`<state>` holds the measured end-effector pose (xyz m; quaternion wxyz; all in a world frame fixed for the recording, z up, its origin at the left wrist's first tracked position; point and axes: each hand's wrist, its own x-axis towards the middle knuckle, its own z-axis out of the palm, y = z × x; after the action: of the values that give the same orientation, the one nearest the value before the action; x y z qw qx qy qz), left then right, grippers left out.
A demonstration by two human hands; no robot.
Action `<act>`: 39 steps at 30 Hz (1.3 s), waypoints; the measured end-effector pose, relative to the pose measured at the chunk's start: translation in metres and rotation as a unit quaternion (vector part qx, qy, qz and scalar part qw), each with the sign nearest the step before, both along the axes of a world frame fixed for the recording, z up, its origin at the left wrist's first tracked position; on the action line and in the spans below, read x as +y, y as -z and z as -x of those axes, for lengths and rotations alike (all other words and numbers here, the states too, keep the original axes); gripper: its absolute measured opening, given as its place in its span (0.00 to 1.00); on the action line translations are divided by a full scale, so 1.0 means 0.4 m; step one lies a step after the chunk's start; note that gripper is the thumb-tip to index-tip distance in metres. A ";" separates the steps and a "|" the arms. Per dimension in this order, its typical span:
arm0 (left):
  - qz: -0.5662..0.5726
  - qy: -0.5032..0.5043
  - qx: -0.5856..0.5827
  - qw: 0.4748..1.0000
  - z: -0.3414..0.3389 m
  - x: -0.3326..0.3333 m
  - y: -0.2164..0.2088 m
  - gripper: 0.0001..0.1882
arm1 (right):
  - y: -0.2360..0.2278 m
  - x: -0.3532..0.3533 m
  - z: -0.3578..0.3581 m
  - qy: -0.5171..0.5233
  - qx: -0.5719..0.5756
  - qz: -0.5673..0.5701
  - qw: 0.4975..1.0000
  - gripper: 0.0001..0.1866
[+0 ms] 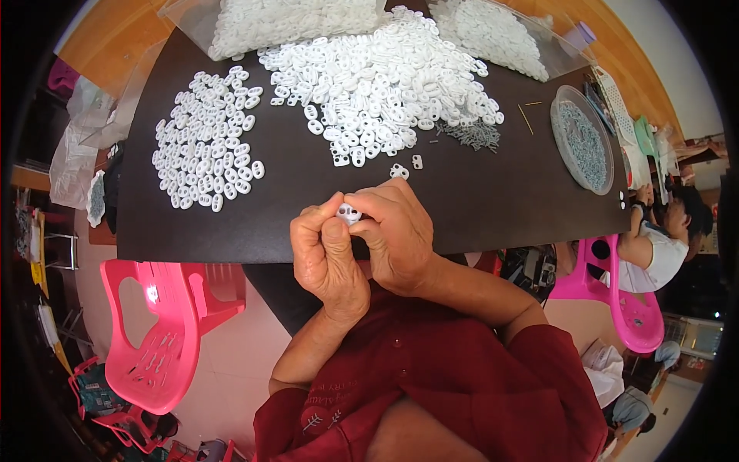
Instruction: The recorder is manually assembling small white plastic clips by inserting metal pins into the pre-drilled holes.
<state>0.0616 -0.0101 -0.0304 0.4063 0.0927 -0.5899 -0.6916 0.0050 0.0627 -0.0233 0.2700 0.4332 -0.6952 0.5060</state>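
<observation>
Close to the table's near edge, both hands meet around a small white plastic two-hole piece [349, 212]. My left hand [329, 258] pinches it from the left with thumb and forefinger. From the other side, my right hand [399, 231] grips it between thumb and fingers, covering part of it. Just beyond the hands lie a white piece [399, 172] and another [417, 162]. A big heap of white oval two-hole pieces [385, 85] spreads farther back, and a separate flat group of oval pieces [206, 142] lies to the left. Small grey pins [479, 137] are piled beside the heap.
A round clear tub [609, 181] of grey pins stands on the right of the dark table [493, 208]. White pieces fill containers [296, 27] at the back. Pink chairs [165, 339] stand left and right; another person [654, 250] sits at right.
</observation>
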 end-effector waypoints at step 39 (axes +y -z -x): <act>-0.001 0.079 -0.086 0.993 0.000 0.025 -0.029 0.16 | -0.037 0.047 0.033 0.038 0.016 0.013 0.999 0.10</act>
<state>0.0615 0.0000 -0.0189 0.2980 0.1060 -0.6272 -0.7117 -0.0083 0.0816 -0.0084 0.3055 0.4108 -0.7004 0.4973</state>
